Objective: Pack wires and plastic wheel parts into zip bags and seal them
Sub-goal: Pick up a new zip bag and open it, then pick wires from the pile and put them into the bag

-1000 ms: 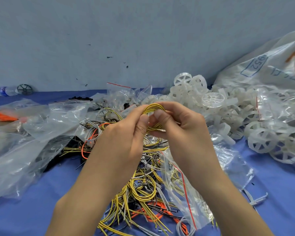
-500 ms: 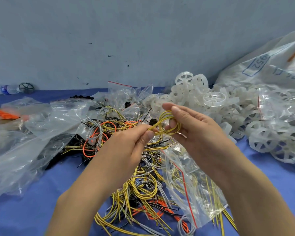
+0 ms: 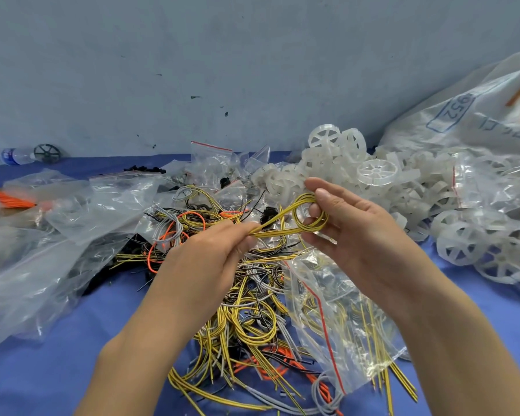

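Yellow wire bundle (image 3: 294, 219) between hands, left hand (image 3: 213, 253) pinching ends, right hand (image 3: 351, 235) holding loop

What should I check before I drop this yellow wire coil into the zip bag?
1. Coil looped, not sprung loose: ok.
2. Left hand pinches the tails where they cross: ok.
3. Right hand has a finger through the loop: ok.
4. Zip bag within reach, under the right wrist: ok.
5. Bag mouth open: cannot tell.
6. A hand free to hold the bag: not ok, both are on the coil.
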